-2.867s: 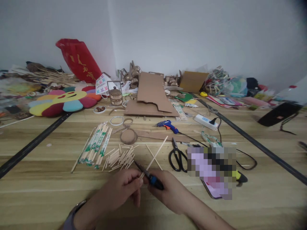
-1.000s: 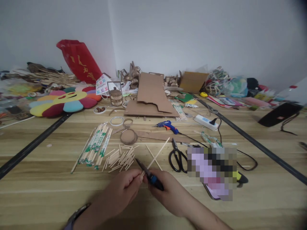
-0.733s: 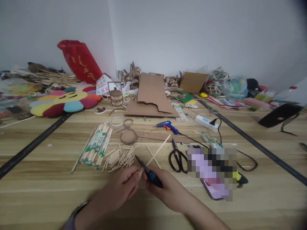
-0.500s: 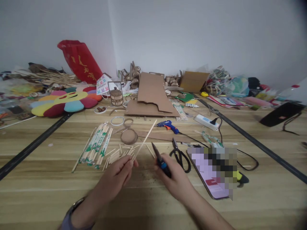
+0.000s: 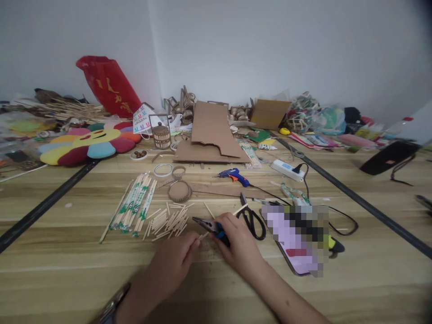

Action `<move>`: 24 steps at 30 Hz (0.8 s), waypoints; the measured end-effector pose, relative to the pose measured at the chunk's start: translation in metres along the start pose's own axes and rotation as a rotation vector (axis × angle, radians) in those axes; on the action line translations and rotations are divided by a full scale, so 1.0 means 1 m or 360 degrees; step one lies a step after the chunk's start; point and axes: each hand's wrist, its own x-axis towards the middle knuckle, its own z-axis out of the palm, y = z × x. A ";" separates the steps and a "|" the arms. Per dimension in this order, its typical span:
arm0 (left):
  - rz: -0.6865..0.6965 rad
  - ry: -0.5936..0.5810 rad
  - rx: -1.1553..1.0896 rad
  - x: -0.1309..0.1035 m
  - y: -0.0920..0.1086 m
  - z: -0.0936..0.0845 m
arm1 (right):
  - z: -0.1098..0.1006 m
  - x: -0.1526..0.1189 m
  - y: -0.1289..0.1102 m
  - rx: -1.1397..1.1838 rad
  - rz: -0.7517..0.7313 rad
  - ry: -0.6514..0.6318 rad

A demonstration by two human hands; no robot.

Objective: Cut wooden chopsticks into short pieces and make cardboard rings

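My left hand (image 5: 170, 258) is closed and pinches the near end of a wooden chopstick (image 5: 240, 209). The stick runs to the right behind my other hand, and its far end shows beyond the knuckles. My right hand (image 5: 241, 245) grips long-nose pliers (image 5: 204, 223) with dark blue handles. Their jaws point left, just above the stick's near end; whether they touch it I cannot tell. Many short cut stick pieces (image 5: 175, 222) lie loose beside my left hand. Further left are wrapped chopsticks (image 5: 133, 204). A round cardboard piece (image 5: 180, 192) with a ridged rim lies beyond the cut pieces.
Black scissors (image 5: 250, 220) and a phone (image 5: 286, 252) lie right of my hands. A blue glue gun (image 5: 236, 176) trails its cord toward a white power strip (image 5: 287, 170). Cardboard sheets (image 5: 212, 128), a flower cushion (image 5: 97, 143) and a small lidded bucket (image 5: 162, 136) stand further back.
The chopstick has swung from pointing up and away to lying low toward the right. The pliers have moved left, close to my left hand, and their jaws now point left.
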 end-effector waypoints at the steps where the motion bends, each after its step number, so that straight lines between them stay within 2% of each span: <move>1: -0.0008 0.0015 0.0107 0.000 0.000 0.002 | 0.001 0.000 -0.001 -0.0036 0.0032 -0.0009; 6: -0.0042 0.0063 0.0758 0.000 0.005 0.009 | 0.003 -0.001 -0.004 -0.0174 0.0148 -0.0067; 8: -0.0037 0.0096 0.0916 -0.001 0.007 0.012 | 0.004 -0.002 -0.006 -0.0217 0.0195 -0.0098; 12: 0.0011 0.0246 0.1007 -0.005 0.009 0.021 | 0.008 -0.005 -0.011 -0.0290 0.0231 -0.0129; 15: -0.0003 0.0284 0.1007 -0.005 0.008 0.025 | 0.010 -0.004 -0.012 -0.0344 0.0225 -0.0101; 18: 0.0035 0.0205 0.0762 -0.004 0.006 0.020 | 0.007 0.000 -0.006 -0.0248 0.0208 -0.0099; 21: 0.0050 0.0031 0.0130 -0.002 0.003 0.010 | -0.002 0.006 0.005 0.0058 0.0140 -0.0118; 24: -0.0162 -0.0031 -0.0544 0.001 -0.001 0.002 | -0.012 0.009 0.010 0.0317 0.0067 -0.0094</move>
